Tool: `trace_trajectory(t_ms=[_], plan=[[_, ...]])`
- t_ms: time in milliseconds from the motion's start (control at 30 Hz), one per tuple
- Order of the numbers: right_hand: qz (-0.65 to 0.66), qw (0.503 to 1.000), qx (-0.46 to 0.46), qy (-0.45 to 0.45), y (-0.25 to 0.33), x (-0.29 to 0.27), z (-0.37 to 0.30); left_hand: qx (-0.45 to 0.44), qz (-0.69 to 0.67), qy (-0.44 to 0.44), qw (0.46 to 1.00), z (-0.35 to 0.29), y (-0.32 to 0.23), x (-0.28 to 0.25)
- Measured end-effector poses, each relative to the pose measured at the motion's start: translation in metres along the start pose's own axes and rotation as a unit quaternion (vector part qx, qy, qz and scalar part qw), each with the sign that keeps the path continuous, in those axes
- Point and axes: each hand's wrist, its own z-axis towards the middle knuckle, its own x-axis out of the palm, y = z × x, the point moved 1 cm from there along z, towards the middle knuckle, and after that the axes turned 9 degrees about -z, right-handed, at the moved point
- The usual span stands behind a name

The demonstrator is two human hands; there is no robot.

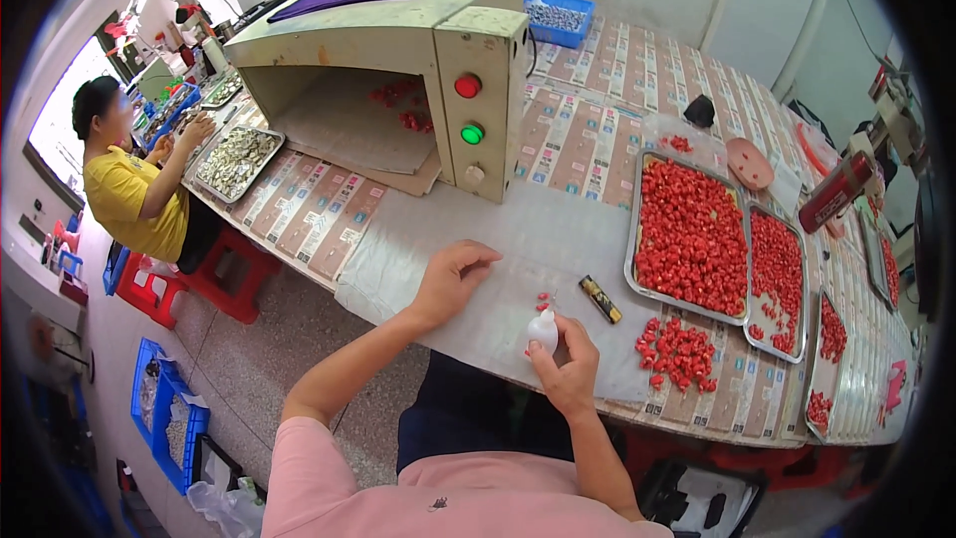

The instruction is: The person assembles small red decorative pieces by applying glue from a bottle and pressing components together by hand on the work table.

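Note:
My right hand (570,364) is closed around a small white squeeze bottle (543,332), its narrow tip pointing up and away from me. Just beyond that tip lie a few small red pieces (543,301) on a pale sheet (428,234). My left hand (453,284) hovers over the sheet, fingers half bent and apart, with nothing visible in it. Right of the bottle rests a black and gold tube (599,299). A loose heap of small red pieces (677,354) is spread near the table edge.
A beige box-shaped machine (478,60) with a wide opening stands ahead; red pieces lie inside. Metal trays (637,229) of red pieces line the right side. A person in yellow (134,189) sits at left by a tray (239,161). Blue crates (164,418) stand on the floor.

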Motion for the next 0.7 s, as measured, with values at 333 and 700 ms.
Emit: trace_trajectory(t_ms=[333,700], plan=[[0.225,0.967,0.117,-0.033,-0.010,-0.003,-0.011,0.060,0.083,0.005,0.995,-0.022,-0.032,0.009],[0.195,0.975,0.100,-0.046,-0.013,-0.009,-0.027,0.087,0.229,-0.057,0.968,-0.035,-0.029,0.011]])
